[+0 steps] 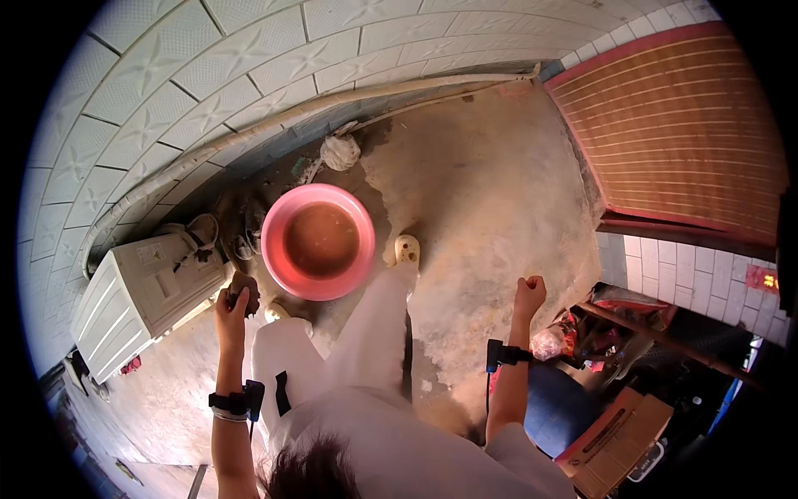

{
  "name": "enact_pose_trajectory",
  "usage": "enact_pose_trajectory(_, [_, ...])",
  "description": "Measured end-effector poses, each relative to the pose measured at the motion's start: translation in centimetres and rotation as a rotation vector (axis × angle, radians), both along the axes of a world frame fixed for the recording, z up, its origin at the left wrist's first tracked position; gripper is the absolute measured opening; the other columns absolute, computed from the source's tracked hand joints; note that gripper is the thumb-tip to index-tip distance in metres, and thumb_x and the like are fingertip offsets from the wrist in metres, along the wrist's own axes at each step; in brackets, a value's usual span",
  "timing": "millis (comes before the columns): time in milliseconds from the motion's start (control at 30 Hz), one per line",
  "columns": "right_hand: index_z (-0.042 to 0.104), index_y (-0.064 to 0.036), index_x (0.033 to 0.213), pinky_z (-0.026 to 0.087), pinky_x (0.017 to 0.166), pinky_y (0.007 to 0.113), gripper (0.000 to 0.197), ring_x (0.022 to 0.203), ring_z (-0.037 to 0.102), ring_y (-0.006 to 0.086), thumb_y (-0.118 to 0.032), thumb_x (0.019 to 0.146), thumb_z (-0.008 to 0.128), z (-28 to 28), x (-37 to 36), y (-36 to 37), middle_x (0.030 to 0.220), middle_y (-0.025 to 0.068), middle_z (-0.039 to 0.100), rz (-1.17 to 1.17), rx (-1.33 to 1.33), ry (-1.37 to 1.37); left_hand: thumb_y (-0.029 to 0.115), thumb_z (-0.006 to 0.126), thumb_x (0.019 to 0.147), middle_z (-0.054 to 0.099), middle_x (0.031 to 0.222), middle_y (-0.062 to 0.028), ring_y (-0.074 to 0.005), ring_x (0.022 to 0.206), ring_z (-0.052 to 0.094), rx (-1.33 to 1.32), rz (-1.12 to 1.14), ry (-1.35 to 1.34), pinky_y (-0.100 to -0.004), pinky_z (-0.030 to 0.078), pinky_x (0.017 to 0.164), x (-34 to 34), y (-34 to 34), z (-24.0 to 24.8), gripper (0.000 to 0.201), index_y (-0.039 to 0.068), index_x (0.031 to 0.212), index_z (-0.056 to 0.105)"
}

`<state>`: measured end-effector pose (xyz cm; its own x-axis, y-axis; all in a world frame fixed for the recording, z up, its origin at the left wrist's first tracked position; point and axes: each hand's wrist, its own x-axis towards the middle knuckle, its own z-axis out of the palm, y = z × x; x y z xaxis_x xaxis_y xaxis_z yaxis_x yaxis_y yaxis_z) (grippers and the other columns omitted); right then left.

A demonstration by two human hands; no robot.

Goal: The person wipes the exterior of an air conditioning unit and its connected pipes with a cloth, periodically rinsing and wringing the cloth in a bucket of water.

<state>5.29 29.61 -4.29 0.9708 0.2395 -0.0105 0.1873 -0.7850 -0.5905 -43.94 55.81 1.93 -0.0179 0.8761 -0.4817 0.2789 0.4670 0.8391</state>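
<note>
My left hand [229,313] is closed around a dark brown lump [244,288], held out beside a white appliance; the lump's exact kind does not show. On the right, my right hand [529,296] hangs over the bare floor with its fingers curled together. Whatever it pinches, if anything, is too small to make out. A round pink basin [274,259] stands on the floor ahead of my legs, with murky brown water [322,239] in it. Neither hand touches the basin.
The white boxy appliance [158,283] stands at left by the tiled wall [249,75], along which a pale pipe [332,98] runs. A whitish bundle [340,152] lies behind the basin. At right are a brown slatted panel [673,133], a blue rounded container [559,409] and a cardboard box [619,445].
</note>
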Motion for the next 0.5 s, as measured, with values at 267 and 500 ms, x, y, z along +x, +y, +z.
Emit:
enact_pose_trajectory(267, [-0.002,-0.0301,0.143,0.013,0.101,0.065,0.101,0.135,-0.001,0.0420,-0.026,0.072,0.071,2.9,7.9,-1.0,0.147,0.0184,-0.010,0.394,-0.576,0.502,0.018,0.053,0.089,0.059,0.098,-0.0073,-0.0144,0.084,0.060,-0.218,-0.004,-0.523,-0.0260,0.050,0.067,20.8,0.6,7.6,0.032,0.000,0.116,0.050])
enact_pose_trajectory(500, [0.052,-0.0019,0.116,0.040,0.093,0.033,0.031,0.111,0.049,0.0296,-0.013,0.087,0.055,15.8,5.7,14.0,0.120,0.0156,0.051,0.981,0.456,0.452,0.013,0.043,0.090,0.055,0.109,-0.0108,-0.0200,0.100,0.056,-0.310,-0.032,-0.661,-0.0359,0.052,0.081,36.7,-3.0,13.9,0.031,-0.002,0.117,0.047])
